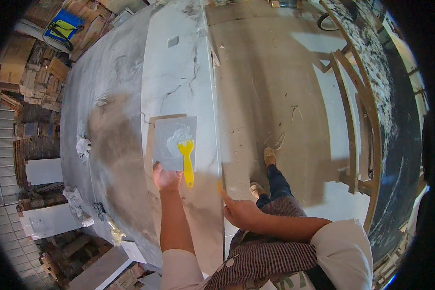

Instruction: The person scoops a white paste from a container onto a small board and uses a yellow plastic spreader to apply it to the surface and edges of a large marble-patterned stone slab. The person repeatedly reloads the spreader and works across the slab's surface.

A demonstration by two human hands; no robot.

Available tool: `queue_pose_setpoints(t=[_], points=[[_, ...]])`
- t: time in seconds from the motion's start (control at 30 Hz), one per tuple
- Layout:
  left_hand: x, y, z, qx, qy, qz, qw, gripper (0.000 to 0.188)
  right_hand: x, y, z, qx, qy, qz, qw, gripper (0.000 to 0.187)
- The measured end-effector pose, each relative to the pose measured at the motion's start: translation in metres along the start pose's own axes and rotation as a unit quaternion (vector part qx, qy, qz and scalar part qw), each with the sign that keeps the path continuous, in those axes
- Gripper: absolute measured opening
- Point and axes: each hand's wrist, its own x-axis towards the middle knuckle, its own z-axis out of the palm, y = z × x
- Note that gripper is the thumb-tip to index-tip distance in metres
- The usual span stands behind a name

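Observation:
My left hand (167, 179) grips the lower left edge of a flat grey square board (162, 145), held over a white marble-look slab (179, 67) with dark veins. Whitish paste (177, 135) is smeared across the board's face. A yellow plastic scraper (188, 166) lies on it, blade in the paste and handle reaching past the near edge. My right hand (239, 211) is at the slab's right edge with its fingers curled. A small yellowish blur (220, 186) shows at its fingertips; I cannot make out what it is.
A larger grey slab surface (116, 169) lies to the left, with crumpled white plastic (83, 149) on it. Stacked wood pieces (41, 77) and a blue-and-yellow item (64, 25) stand beyond. On the right, a wooden frame (355, 121) holds a black-and-white patterned slab (367, 53).

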Motion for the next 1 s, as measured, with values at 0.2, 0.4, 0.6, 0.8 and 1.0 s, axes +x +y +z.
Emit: queue_pose_setpoints(t=[0.2, 0.4, 0.6, 0.8, 1.0], points=[[-0.05, -0.029, -0.002, 0.026, 0.102, 0.081, 0.991, 0.057, -0.017, 0.011, -0.03, 0.114, 0.075, 0.054, 0.989, 0.036], [-0.111, -0.066, 0.02, 0.033, 0.103, 0.092, 0.99, 0.057, 0.004, -0.012, -0.03, 0.082, 0.049, -0.023, 0.995, 0.028], [-0.172, -0.102, 0.013, 0.538, 0.249, 0.063, 0.803, 0.055, -0.004, -0.066, -0.005, -0.023, 0.03, -0.017, 0.999, 0.045], [-0.206, -0.105, 0.029, 0.492, 0.3, 0.107, 0.81, 0.05, -0.013, -0.072, -0.019, -0.096, 0.029, -0.062, 0.993, 0.038], [-0.213, -0.098, 0.07, 0.122, 0.238, 0.212, 0.94, 0.048, -0.023, -0.072, -0.024, 0.163, -0.053, 0.008, 0.985, 0.035]])
